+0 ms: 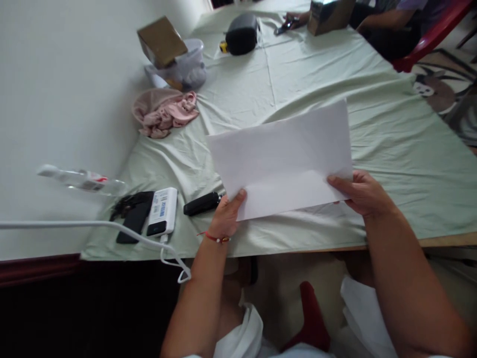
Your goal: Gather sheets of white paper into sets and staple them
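A blank white sheet of paper [283, 159] is held above the table, tilted, its far right corner raised. My left hand [228, 214] pinches its near left corner, thumb on top and fingers underneath. At the near right edge my right hand [359, 191] grips the paper the same way, the fingers mostly hidden below it. Just left of my left hand lies a black cylindrical object [203, 203], partly covered by the hand and paper.
A green cloth covers the table [402, 199]. At left are a white power bank [162, 211] with a cable, a black phone [133, 222] and a clear bottle [84, 180]. Farther back are pink cloth [167, 112], a plastic tub [192, 64], cardboard box [161, 42] and black case [242, 35]. Another person's hand [292, 22] rests beyond.
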Tool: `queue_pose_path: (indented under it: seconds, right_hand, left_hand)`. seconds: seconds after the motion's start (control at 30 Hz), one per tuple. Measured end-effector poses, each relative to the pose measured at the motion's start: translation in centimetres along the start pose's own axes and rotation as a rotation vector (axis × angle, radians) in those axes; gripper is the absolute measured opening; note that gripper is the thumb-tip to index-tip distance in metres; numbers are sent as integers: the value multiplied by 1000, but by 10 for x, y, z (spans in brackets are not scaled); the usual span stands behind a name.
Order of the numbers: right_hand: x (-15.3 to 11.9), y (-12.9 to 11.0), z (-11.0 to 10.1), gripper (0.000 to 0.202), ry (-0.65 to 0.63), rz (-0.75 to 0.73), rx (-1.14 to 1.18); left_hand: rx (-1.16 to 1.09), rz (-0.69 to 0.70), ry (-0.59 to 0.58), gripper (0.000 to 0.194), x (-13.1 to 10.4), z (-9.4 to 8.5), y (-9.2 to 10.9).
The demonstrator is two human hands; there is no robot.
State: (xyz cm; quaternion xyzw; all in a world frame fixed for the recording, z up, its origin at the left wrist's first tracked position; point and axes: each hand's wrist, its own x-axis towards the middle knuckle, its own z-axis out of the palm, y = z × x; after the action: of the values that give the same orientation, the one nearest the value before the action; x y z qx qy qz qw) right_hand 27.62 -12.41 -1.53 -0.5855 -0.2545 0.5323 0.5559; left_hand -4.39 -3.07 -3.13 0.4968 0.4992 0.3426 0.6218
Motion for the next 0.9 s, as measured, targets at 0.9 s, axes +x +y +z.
queue_pose_path:
  seconds: [0.9]
  right_hand:
    - [-10,-19,8,47,-43,147,-102]
  left_hand:
    - [100,-226,-432,61,-29,-34,30]
